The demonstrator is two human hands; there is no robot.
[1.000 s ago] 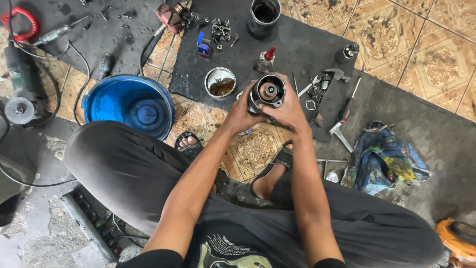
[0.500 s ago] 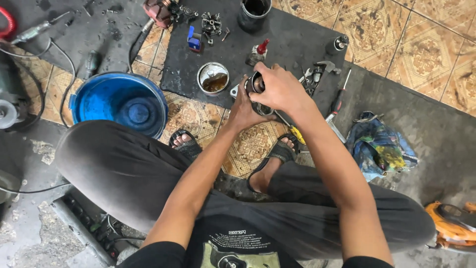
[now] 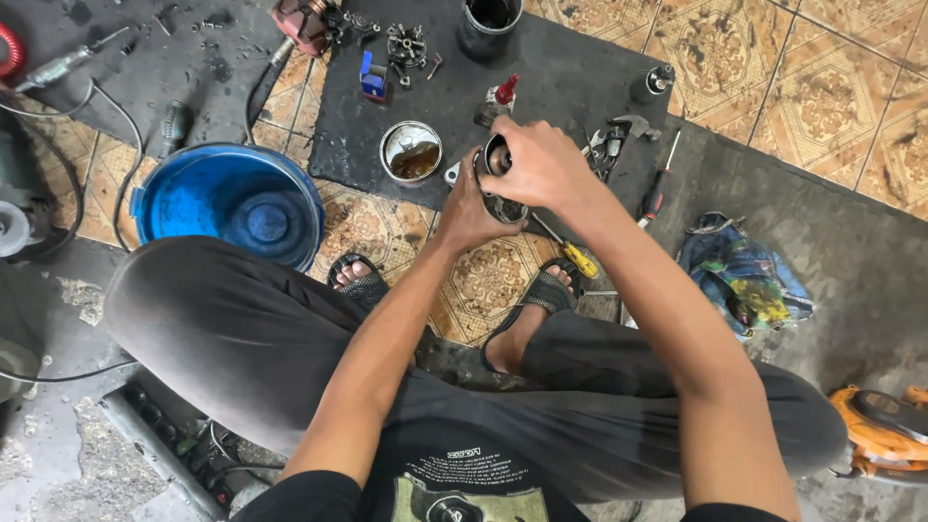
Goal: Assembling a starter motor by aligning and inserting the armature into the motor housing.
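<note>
I am looking down at both hands meeting over the edge of a dark rubber mat (image 3: 570, 68). The right hand (image 3: 543, 166) is curling over the top of a round, dark metal part (image 3: 500, 184), its fingers closed around it from above, so most of the part is hiding under the palm. The left hand (image 3: 466, 211) is cupping the same part from below and from the left, thumb up against its side. Only the part's ringed open end and a patch of its greasy lower body are showing between the two hands; I cannot tell more about its shape.

Just left of the hands, a small round tin (image 3: 412, 152) holding brown grease is sitting on the mat. Behind it, a red-tipped oil bottle (image 3: 498, 100) is standing near a small blue box (image 3: 372, 76) and a little cluster of dark metal pieces (image 3: 406, 43). A black cup (image 3: 488, 24) is standing at the mat's far edge. To the right of the hands, some loose tools (image 3: 611, 140) are lying beside a screwdriver with a red and black handle (image 3: 657, 188), and a yellow-handled screwdriver (image 3: 572, 253) is lying just under the right wrist.

Further out, a blue bucket (image 3: 232, 203) is standing on the patterned tile floor (image 3: 773, 68) by my left knee. A crumpled, colourful rag (image 3: 744, 280) is lying on the right, and an orange power tool (image 3: 884, 430) is peeking in at the lower right corner.
</note>
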